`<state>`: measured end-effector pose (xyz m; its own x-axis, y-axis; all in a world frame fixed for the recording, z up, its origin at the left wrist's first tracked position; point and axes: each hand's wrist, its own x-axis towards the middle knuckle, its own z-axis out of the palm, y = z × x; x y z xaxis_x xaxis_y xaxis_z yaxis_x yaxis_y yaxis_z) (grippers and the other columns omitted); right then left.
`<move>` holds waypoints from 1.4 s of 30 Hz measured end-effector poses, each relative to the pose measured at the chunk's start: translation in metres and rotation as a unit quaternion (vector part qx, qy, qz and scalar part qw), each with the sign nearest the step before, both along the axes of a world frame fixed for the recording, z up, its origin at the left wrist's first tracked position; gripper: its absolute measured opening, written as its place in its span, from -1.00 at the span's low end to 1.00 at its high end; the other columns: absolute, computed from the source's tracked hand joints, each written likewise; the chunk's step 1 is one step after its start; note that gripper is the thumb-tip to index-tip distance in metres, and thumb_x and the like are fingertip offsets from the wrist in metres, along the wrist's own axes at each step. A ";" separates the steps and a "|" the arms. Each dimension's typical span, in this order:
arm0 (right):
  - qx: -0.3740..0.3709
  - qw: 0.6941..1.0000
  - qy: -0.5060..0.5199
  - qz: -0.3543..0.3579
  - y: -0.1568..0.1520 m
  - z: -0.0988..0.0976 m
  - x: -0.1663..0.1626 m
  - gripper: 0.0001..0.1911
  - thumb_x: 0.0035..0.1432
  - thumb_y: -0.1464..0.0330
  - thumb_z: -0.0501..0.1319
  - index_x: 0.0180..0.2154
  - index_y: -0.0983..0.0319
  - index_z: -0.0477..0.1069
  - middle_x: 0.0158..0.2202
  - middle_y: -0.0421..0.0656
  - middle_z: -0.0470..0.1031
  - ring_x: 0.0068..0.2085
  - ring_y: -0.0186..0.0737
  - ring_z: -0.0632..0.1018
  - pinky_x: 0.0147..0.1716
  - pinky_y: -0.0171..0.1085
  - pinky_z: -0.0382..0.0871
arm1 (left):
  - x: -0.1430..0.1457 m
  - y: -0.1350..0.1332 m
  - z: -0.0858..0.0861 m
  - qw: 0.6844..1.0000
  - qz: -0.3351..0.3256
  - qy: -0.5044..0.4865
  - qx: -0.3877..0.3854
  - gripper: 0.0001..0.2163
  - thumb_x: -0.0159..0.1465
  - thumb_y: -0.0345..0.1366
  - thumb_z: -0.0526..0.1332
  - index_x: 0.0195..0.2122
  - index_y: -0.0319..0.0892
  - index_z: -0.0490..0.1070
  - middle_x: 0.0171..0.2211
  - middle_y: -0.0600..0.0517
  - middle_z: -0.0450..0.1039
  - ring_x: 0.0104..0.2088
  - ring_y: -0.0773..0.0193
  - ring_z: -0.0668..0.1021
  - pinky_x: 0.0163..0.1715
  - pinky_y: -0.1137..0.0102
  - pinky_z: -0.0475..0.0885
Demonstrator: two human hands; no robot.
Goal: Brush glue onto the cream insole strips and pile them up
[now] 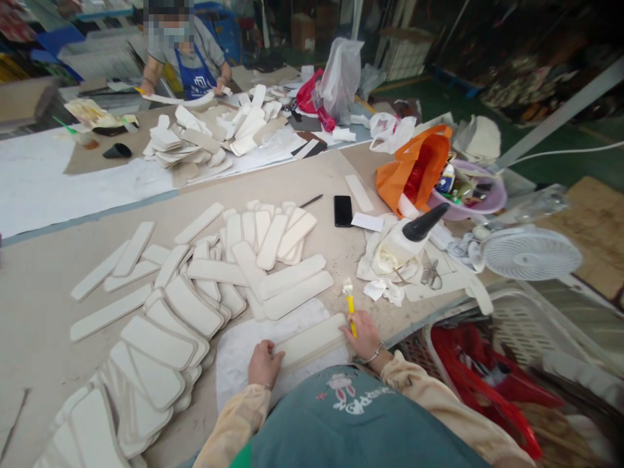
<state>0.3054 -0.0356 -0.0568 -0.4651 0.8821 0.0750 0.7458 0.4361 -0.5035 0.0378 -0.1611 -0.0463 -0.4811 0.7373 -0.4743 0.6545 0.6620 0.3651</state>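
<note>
Long pale strips with rounded ends [312,341], apparently stacked, lie on a white cloth [234,351] right in front of me. My left hand [264,364] is closed at their left end, fingers curled and thumb against the edge. At the right end, my right hand [361,335] grips a small yellow-handled brush [350,305], its whitish head pointing away from me. The fingers of that hand also touch the strips. Beyond the cloth is a loose heap of similar strips [273,240]. Fanned rows of wider pale pieces [156,344] curve toward the near left.
A white bottle with a black nozzle [400,244] rests on crumpled cloth, near scissors [431,276] and a phone [342,211]. Farther right are an orange bag [414,169], a purple basin [482,205] and a fan [531,253]. A co-worker [188,58] handles a strip across the table.
</note>
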 end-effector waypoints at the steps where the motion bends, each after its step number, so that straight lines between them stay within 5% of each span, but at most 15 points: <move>1: -0.002 1.000 -0.011 -0.004 0.001 0.000 -0.001 -0.87 0.03 0.33 0.17 -0.38 0.17 0.22 -0.35 -0.13 0.38 -0.23 -0.11 0.39 -0.24 -0.17 0.26 | 0.000 0.000 0.000 1.000 0.002 0.000 -0.003 -0.81 0.08 -0.23 0.15 -0.31 -0.18 0.26 -0.36 0.01 0.32 -0.31 0.26 0.43 -0.33 0.42 0.26; 14: -0.005 0.999 -0.030 -0.029 -0.003 0.002 0.000 -0.84 -0.04 0.36 0.22 -0.36 0.17 0.26 -0.31 -0.11 0.39 -0.16 -0.04 0.36 -0.18 -0.11 0.19 | 0.001 0.001 0.002 1.000 0.008 0.000 -0.021 -0.85 0.07 -0.19 0.15 -0.40 -0.16 0.28 -0.46 0.05 0.34 -0.39 0.27 0.43 -0.39 0.43 0.24; 19: 0.006 1.000 0.003 -0.023 -0.003 0.009 0.005 -0.87 -0.03 0.36 0.21 -0.40 0.16 0.25 -0.31 -0.12 0.42 -0.14 -0.06 0.37 -0.15 -0.10 0.22 | 0.009 -0.001 0.014 0.995 0.044 -0.074 0.059 -0.87 0.04 -0.22 0.16 -0.51 -0.13 0.23 -0.55 0.12 0.31 -0.47 0.31 0.41 -0.39 0.43 0.27; 24: -0.004 0.987 0.155 -0.041 -0.003 0.033 0.017 -0.92 0.10 0.32 0.12 -0.40 0.16 0.22 -0.27 -0.12 0.45 -0.17 -0.15 0.42 -0.15 -0.15 0.29 | 0.021 0.010 0.070 0.930 0.075 -0.266 0.244 -0.80 0.06 -0.13 0.16 -0.50 -0.14 0.25 -0.46 0.07 0.37 -0.40 0.32 0.42 -0.35 0.45 0.33; 29: -0.094 0.951 0.290 -0.062 0.007 0.082 0.009 -0.87 0.18 0.27 0.04 -0.34 0.18 0.27 -0.27 -0.11 0.46 -0.21 -0.19 0.47 -0.17 -0.19 0.33 | 0.035 0.043 0.148 0.880 0.108 -0.331 0.324 -0.76 -0.01 -0.14 0.26 -0.44 -0.19 0.32 -0.49 0.06 0.38 -0.46 0.34 0.41 -0.44 0.47 0.32; 33: -0.145 0.915 0.377 -0.002 0.013 0.123 -0.004 -0.81 0.16 0.24 0.08 -0.22 0.18 0.31 -0.26 -0.12 0.47 -0.20 -0.19 0.49 -0.16 -0.21 0.34 | 0.046 0.069 0.199 0.789 0.182 -0.469 0.352 -0.73 -0.08 -0.23 0.33 -0.40 -0.19 0.32 -0.57 0.15 0.33 -0.58 0.45 0.36 -0.57 0.54 0.26; 38: -0.212 0.884 0.409 0.086 0.008 0.154 -0.004 -0.73 0.05 0.23 0.18 -0.19 0.20 0.33 -0.30 -0.15 0.48 -0.26 -0.19 0.49 -0.27 -0.24 0.39 | 0.055 0.087 0.240 0.732 0.198 -0.532 0.375 -0.74 -0.07 -0.32 0.35 -0.35 -0.22 0.37 -0.50 0.12 0.42 -0.51 0.44 0.44 -0.50 0.55 0.33; 42: -0.207 0.890 0.406 0.023 -0.001 0.158 0.006 -0.75 -0.02 0.21 0.22 -0.29 0.19 0.37 -0.39 -0.21 0.43 -0.35 -0.24 0.45 -0.41 -0.32 0.36 | 0.059 0.096 0.255 0.703 0.225 -0.526 0.422 -0.72 -0.06 -0.29 0.34 -0.32 -0.24 0.40 -0.46 0.08 0.46 -0.46 0.39 0.49 -0.42 0.50 0.39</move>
